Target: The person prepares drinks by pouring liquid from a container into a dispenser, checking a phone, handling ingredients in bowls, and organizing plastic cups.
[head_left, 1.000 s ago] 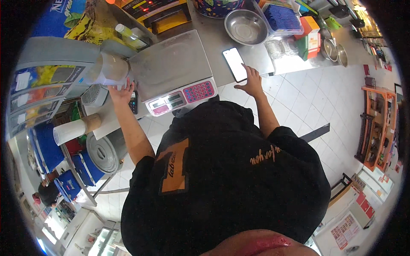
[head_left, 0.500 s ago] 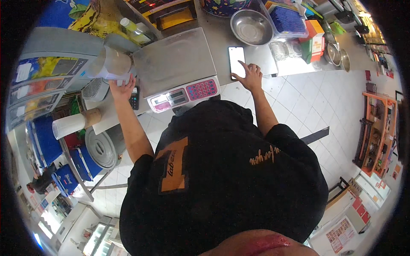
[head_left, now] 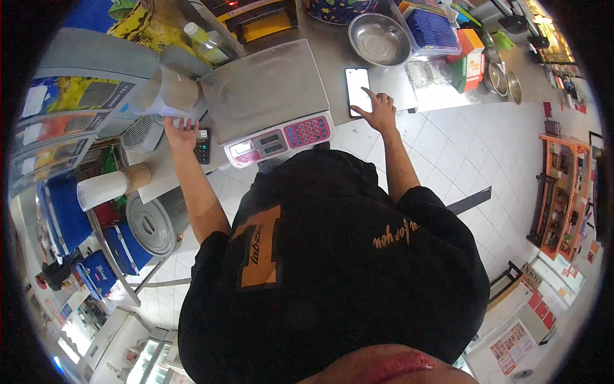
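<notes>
On the left, my left hand is palm up with its fingers stretched and apart. Its fingertips are at the base of a translucent plastic jug; whether they touch it is unclear. A dark calculator lies right beside that hand. My right hand is over the lower right part of a smartphone with a bright white screen. Its index finger reaches across the screen and its thumb is near the lower edge. The phone lies on the steel counter, and nothing is gripped in this hand.
Between my arms stands a flat-topped scale with a pink keypad. Beyond the phone are a steel bowl, clear plastic lids and an orange and green box. Stacked cups and a lidded grey bin are at the left.
My left hand has drawn back slightly from the jug's base, its fingers more spread. On the phone, my right hand has shifted a little and its index finger is straighter.
</notes>
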`<state>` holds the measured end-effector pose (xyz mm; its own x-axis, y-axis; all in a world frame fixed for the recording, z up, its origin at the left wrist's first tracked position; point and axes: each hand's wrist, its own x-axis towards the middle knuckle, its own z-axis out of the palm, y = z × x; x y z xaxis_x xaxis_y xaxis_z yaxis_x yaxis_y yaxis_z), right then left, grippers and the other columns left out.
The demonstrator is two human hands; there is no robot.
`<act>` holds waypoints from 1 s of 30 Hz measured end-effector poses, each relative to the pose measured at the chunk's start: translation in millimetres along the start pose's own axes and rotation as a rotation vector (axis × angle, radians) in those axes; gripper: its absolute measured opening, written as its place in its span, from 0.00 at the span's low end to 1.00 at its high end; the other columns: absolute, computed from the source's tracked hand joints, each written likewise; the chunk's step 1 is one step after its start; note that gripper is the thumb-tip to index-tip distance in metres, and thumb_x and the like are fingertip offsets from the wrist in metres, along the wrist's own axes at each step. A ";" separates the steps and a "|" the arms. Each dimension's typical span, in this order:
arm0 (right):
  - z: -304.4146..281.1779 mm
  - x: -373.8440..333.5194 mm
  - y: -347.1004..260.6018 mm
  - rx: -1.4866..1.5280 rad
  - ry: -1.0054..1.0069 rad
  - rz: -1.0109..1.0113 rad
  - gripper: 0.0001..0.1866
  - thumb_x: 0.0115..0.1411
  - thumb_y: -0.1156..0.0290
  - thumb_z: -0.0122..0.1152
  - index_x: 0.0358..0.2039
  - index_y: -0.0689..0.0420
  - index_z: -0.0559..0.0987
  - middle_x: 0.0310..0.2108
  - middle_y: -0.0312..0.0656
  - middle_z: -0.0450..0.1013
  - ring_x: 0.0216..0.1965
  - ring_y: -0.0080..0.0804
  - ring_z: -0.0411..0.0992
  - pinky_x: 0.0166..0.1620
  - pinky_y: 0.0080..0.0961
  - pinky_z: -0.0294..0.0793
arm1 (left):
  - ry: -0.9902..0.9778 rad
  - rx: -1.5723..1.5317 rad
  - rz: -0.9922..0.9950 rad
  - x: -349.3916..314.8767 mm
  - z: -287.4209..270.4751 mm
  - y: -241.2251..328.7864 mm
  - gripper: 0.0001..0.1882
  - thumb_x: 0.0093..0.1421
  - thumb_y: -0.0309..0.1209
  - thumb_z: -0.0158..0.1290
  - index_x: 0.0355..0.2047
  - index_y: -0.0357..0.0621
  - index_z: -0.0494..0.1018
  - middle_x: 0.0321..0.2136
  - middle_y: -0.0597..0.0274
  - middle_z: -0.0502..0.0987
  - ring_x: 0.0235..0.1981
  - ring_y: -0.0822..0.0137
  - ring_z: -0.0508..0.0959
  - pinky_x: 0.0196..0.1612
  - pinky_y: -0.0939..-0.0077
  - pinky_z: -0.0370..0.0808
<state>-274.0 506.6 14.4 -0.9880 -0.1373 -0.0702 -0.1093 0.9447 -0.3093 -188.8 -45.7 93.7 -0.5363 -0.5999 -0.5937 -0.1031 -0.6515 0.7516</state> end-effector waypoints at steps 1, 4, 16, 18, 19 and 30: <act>0.8 -0.3 -1.1 -0.016 -0.002 -0.002 0.40 0.49 0.31 0.60 0.62 0.29 0.67 0.52 0.52 0.66 0.59 0.56 0.59 0.56 0.55 0.62 | -0.023 0.021 0.013 4.5 -6.2 0.3 0.47 0.53 0.56 0.58 0.67 0.62 0.47 0.64 0.58 0.52 0.61 0.54 0.58 0.59 0.46 0.62; 1.2 0.8 -5.9 -0.078 -0.013 -0.006 0.40 0.49 0.31 0.60 0.62 0.30 0.66 0.53 0.52 0.66 0.59 0.57 0.60 0.56 0.56 0.63 | -0.002 0.048 0.035 17.0 -16.6 1.2 0.47 0.52 0.55 0.60 0.66 0.62 0.48 0.63 0.58 0.53 0.59 0.55 0.59 0.57 0.48 0.63; 13.0 -13.5 -16.3 0.227 0.396 0.042 0.23 0.62 0.64 0.58 0.57 0.52 0.70 0.50 0.53 0.70 0.55 0.52 0.64 0.60 0.47 0.58 | -0.104 0.089 0.114 26.4 -28.6 5.2 0.44 0.52 0.49 0.62 0.64 0.60 0.50 0.61 0.61 0.57 0.59 0.54 0.60 0.59 0.47 0.59; 10.8 -18.5 -26.5 0.236 0.472 0.031 0.21 0.61 0.66 0.58 0.55 0.53 0.72 0.48 0.52 0.71 0.54 0.51 0.65 0.59 0.47 0.58 | -0.137 0.110 0.127 25.6 -30.8 8.4 0.42 0.53 0.46 0.61 0.63 0.60 0.51 0.60 0.64 0.60 0.59 0.55 0.60 0.58 0.49 0.60; 10.0 -21.2 -31.9 0.244 0.506 0.022 0.20 0.60 0.67 0.58 0.53 0.53 0.72 0.48 0.51 0.71 0.54 0.51 0.65 0.59 0.46 0.58 | -0.147 0.120 0.137 23.3 -30.5 8.6 0.41 0.54 0.44 0.61 0.63 0.61 0.52 0.59 0.66 0.61 0.59 0.56 0.60 0.57 0.50 0.60; -34.4 -56.4 -302.9 0.604 -0.463 -0.353 0.13 0.62 0.63 0.57 0.43 0.55 0.79 0.36 0.49 0.78 0.39 0.44 0.77 0.42 0.36 0.74 | -0.140 0.382 0.447 6.5 -14.2 35.3 0.48 0.46 0.42 0.70 0.62 0.43 0.54 0.55 0.53 0.66 0.55 0.61 0.67 0.53 0.63 0.66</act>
<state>-188.9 238.5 144.7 -0.7480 -0.6279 -0.2150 -0.1967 0.5192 -0.8317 -184.1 -79.3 112.3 -0.6995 -0.6936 -0.1722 -0.1216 -0.1220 0.9851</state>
